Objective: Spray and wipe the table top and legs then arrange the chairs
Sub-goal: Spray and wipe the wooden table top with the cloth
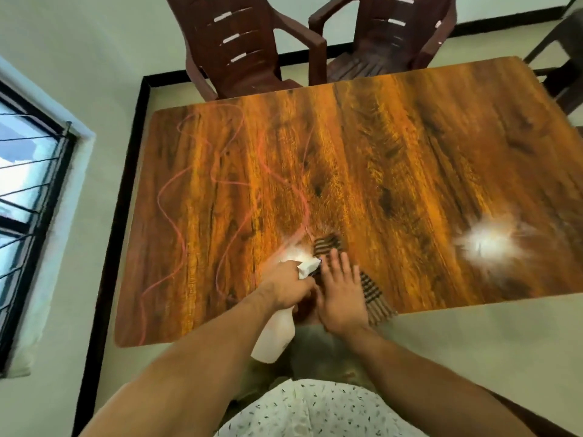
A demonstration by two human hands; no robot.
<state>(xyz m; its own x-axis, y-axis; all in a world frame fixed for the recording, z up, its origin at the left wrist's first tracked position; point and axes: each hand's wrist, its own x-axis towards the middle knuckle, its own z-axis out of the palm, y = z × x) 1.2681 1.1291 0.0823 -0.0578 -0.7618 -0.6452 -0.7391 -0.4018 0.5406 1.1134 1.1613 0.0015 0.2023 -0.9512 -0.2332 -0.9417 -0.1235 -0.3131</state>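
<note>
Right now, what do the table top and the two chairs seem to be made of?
Table top: glossy wood-grain surface, perhaps laminate; it mirrors bright light spots. Two chairs: dark brown moulded plastic, judging by the one-piece slotted backs.

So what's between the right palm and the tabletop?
In the head view, a dark striped cloth lies flat under the right hand, on the table.

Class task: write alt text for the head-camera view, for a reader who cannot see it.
A person's left hand holds a white spray bottle while the right hand presses a striped cloth flat on a wooden table top marked with pink scribbles. Two brown plastic chairs stand at the far side.
</note>
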